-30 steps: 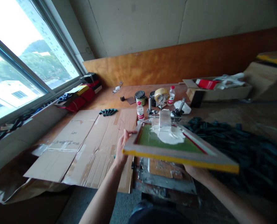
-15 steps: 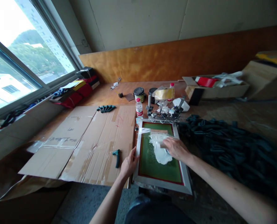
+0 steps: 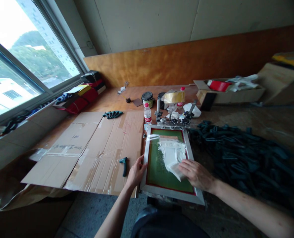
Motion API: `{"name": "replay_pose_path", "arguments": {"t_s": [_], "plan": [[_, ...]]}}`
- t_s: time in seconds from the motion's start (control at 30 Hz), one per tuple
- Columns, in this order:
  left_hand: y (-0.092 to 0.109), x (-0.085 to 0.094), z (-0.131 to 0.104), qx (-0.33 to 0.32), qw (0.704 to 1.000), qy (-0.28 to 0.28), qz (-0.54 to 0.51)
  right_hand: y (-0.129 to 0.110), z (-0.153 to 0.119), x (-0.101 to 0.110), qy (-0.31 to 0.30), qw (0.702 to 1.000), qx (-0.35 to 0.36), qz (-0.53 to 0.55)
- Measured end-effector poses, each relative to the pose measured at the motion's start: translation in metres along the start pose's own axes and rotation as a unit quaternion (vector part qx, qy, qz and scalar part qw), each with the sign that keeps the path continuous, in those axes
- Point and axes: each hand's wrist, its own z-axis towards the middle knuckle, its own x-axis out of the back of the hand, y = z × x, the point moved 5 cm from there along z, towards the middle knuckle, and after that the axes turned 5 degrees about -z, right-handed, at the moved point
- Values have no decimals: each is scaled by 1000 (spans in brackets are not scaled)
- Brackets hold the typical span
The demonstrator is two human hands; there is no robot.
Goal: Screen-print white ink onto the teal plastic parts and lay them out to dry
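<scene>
A screen printing frame (image 3: 170,197) with green mesh (image 3: 155,168) and a red inner border lies in front of me. My left hand (image 3: 137,170) grips its left side rail. White ink (image 3: 171,155) is spread thickly over the middle and right of the mesh. My right hand (image 3: 195,173) is closed round a small squeegee (image 3: 177,172), which rests in the ink at its lower right. The squeegee is partly covered by my fingers. At the frame's far end a metal clamp (image 3: 173,125) with upright posts stands against it.
Left of the frame, flattened cardboard (image 3: 94,155) carries one dark green handle-shaped part (image 3: 124,166) and a row of similar parts (image 3: 112,114). A large heap of dark parts (image 3: 238,158) lies right. A bottle (image 3: 147,114), ink tub (image 3: 147,99) and open carton (image 3: 233,96) stand behind.
My right hand has drawn the squeegee towards me, from the upper part of the mesh to the lower right, dragging white ink along. My left hand has stayed on the rail.
</scene>
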Motion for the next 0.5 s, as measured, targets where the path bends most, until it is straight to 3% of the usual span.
{"name": "replay_pose_path", "arguments": {"t_s": [0.07,0.17,0.3,0.4,0.43,0.5], "plan": [[0,1,0,-2,1000,5,-8,10,10,2,-41,998,-27,31],[9,7,-3,-8,999,-1,-39,43,46,13,-66,990,-122,20],[47,24,-12,11,983,-32,-180,99,79,41,-56,964,-254,-58],[90,43,-10,3,961,-2,-278,138,59,69,55,933,-349,-69],[108,50,-7,-22,952,19,-304,147,45,72,84,918,-381,-70],[144,62,5,-92,931,52,-348,152,16,63,86,902,-418,-69]]}}
